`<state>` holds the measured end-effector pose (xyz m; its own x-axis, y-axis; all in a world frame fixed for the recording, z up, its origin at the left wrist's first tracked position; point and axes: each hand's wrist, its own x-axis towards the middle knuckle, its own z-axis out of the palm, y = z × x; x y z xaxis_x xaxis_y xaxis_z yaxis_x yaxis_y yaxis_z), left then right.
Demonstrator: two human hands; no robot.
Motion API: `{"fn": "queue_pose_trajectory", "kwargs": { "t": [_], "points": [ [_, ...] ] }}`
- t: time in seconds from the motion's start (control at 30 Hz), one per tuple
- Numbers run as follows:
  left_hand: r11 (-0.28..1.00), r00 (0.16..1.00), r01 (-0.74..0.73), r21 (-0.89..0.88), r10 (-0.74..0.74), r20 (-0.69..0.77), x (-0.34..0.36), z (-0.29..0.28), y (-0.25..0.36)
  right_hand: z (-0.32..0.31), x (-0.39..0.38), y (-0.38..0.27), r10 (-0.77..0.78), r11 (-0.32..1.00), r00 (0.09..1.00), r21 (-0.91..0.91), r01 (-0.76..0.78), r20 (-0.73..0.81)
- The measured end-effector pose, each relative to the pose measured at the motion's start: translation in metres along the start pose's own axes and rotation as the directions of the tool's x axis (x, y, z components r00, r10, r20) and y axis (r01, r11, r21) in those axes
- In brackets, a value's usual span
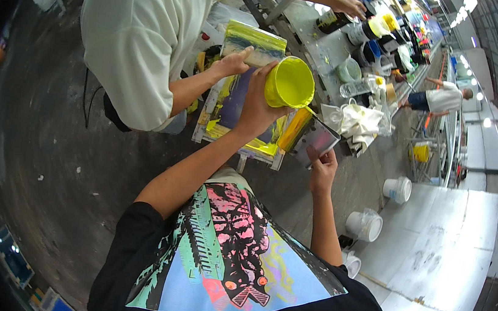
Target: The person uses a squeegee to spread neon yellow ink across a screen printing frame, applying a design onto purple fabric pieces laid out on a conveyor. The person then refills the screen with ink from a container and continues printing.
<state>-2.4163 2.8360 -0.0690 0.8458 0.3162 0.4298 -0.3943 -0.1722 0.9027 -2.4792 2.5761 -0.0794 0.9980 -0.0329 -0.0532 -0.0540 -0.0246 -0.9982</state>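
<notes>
I see long grey metal table (313, 24) crowded with ink tubs, beyond co-worker in pale shirt (135, 26). Below it, rectangular framed print screen (230, 101) smeared yellow and purple, co-worker's hand (234, 63) on top edge. My left hand (259, 104) wraps wall of round yellow plastic tub (290, 83), tilted, mouth toward camera, above screen. Tub likely light, wet ink makes it slippery; I judge grip round wall safest. Right hand (323, 166) pinches lower edge of flat metal scraper blade (317, 140), stiff, yellow-coated; handle end looks cleanest hold.
</notes>
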Motion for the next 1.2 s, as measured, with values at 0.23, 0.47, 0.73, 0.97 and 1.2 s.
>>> {"fn": "queue_pose_trajectory", "kwargs": {
  "t": [0.23, 0.47, 0.73, 0.97, 1.2],
  "points": [
    [0.881, 0.904, 0.343, -0.326, -0.217, 0.367, -0.046, -0.001, 0.022, -0.016, -0.026, 0.023, 0.254, 0.924, 0.947, 0.337, -0.179, -0.194],
    [0.581, 0.652, 0.717, -0.386, -0.362, 0.666, -0.084, -0.053, 0.043, -0.071, -0.032, 0.065, 0.485, 0.686, 0.864, 0.672, -0.279, -0.136],
    [0.611, 0.632, 0.738, -0.288, -0.474, 0.613, -0.122, -0.093, 0.000, -0.060, 0.017, 0.075, 0.439, 0.799, 0.850, 0.559, -0.220, -0.293],
    [0.560, 0.600, 0.777, -0.287, -0.521, 0.607, -0.145, -0.097, -0.026, -0.053, 0.087, 0.136, -0.020, 0.740, 0.939, -0.637, -0.216, -0.342],
    [0.605, 0.625, 0.758, -0.242, -0.569, 0.534, -0.155, -0.105, -0.030, 0.007, 0.129, 0.150, -0.011, 0.361, 0.998, -0.931, -0.053, -0.061]
  ]
}}
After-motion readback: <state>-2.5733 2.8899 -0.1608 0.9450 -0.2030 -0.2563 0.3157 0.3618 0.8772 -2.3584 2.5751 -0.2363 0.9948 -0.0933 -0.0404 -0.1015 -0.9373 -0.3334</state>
